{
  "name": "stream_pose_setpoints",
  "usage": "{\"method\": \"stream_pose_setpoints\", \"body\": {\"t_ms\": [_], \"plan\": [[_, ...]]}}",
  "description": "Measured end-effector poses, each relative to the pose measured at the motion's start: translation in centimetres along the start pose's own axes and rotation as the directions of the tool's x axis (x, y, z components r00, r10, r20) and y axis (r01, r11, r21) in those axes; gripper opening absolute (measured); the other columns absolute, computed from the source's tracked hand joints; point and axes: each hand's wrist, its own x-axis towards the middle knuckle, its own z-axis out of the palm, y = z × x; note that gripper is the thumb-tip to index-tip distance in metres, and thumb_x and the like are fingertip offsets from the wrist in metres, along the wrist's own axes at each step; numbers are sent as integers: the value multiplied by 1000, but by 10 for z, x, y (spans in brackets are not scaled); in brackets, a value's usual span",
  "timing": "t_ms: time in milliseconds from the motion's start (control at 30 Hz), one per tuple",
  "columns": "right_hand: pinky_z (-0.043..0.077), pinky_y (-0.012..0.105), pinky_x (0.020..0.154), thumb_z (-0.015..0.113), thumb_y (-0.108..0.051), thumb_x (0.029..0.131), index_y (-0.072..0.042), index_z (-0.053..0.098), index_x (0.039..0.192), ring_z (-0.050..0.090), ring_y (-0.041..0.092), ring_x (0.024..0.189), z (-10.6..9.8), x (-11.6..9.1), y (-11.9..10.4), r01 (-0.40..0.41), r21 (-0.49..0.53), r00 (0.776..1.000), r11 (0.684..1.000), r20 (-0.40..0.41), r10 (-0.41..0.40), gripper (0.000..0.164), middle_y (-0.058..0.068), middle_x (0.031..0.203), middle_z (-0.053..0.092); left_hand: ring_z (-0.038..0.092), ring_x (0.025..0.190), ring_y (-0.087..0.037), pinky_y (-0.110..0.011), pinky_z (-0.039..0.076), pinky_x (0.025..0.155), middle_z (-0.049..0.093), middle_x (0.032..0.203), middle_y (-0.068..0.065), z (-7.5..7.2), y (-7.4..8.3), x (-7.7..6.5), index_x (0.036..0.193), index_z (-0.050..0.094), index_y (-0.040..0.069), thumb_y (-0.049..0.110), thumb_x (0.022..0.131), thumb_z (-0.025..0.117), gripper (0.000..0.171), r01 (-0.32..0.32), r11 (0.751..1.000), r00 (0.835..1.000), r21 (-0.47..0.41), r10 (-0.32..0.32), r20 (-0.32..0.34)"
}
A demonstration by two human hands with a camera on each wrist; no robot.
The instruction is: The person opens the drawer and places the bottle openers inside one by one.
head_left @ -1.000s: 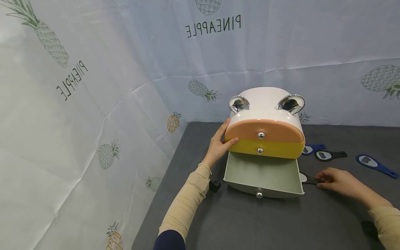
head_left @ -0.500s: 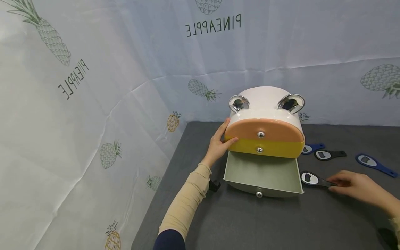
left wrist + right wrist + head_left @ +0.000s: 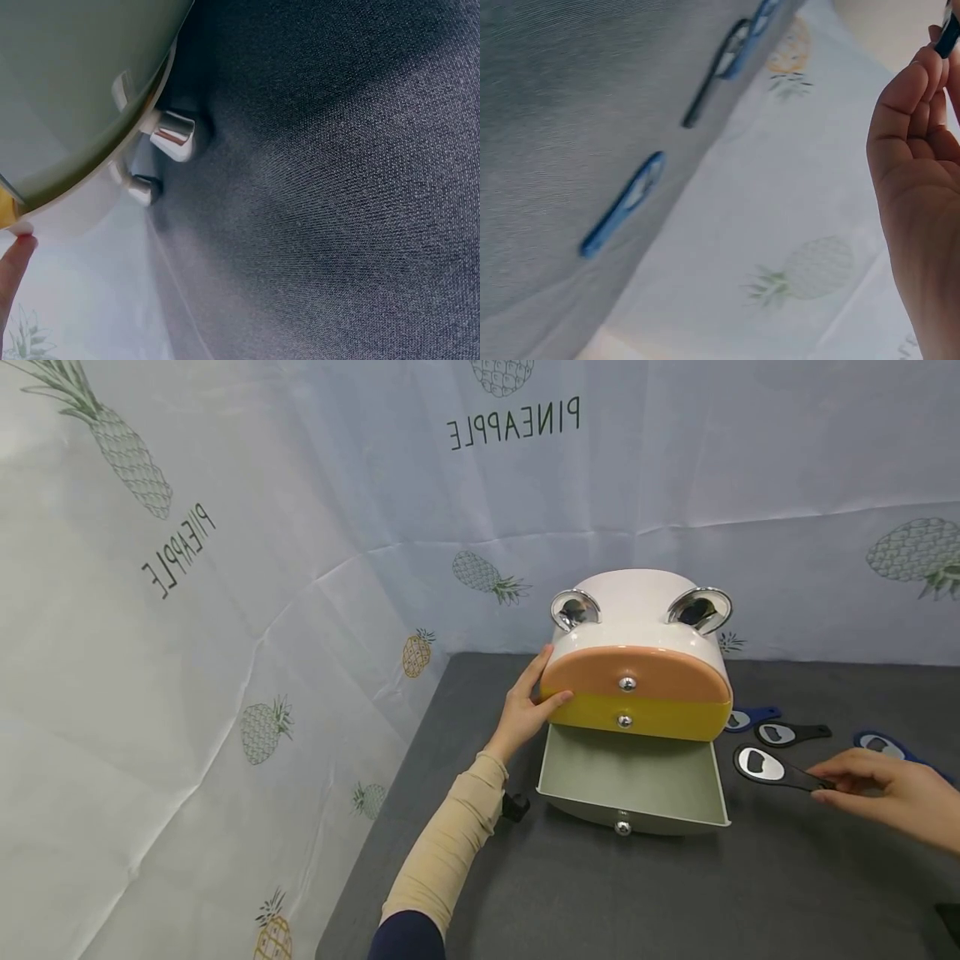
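A black bottle opener [image 3: 763,767] with a white oval face is pinched by its handle end in my right hand [image 3: 888,785]. It is held to the right of a small chest of drawers [image 3: 637,618] that has a white top and silver rounded ears. The pale green bottom drawer [image 3: 633,768] is pulled out, and nothing shows inside it. My left hand [image 3: 522,712] rests against the chest's left side, its thumb lying straight on the yellow drawer front [image 3: 660,718]. In the left wrist view, one fingertip [image 3: 19,255] touches the chest; the other fingers are hidden.
Beyond the right hand lies a blue bottle opener [image 3: 877,743], partly covered by it. Another black opener [image 3: 777,732] and a second blue one [image 3: 757,716] lie beside the chest. A pineapple-print cloth [image 3: 420,460] hangs behind the grey tabletop [image 3: 600,902].
My right hand has drawn the black bottle opener out from beside the green drawer, moving right and then upward. The left hand and the chest stay where they were.
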Motion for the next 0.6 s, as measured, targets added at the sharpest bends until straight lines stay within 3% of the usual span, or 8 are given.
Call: {"method": "stream_pose_setpoints", "body": {"t_ms": [300, 600], "plan": [[34, 16, 52, 79, -12, 72, -18, 68, 94, 42, -7, 68, -10, 10, -36, 102, 49, 994, 994, -35, -101, 25, -24, 84, 52, 31, 140, -22, -37, 47, 101, 25, 155, -3, 0, -1, 0, 150, 24, 20, 16, 87, 65, 75, 11, 1000, 1000, -5, -11, 3], [31, 15, 51, 81, -12, 70, -24, 70, 94, 43, -6, 69, -2, 29, -77, 227, 121, 971, 966, -105, -215, 29, -21, 84, 53, 32, 140, -24, -38, 47, 100, 26, 155, -4, 0, -1, 0, 150, 24, 21, 16, 87, 65, 75, 13, 1000, 1000, 2, -13, -2]]}}
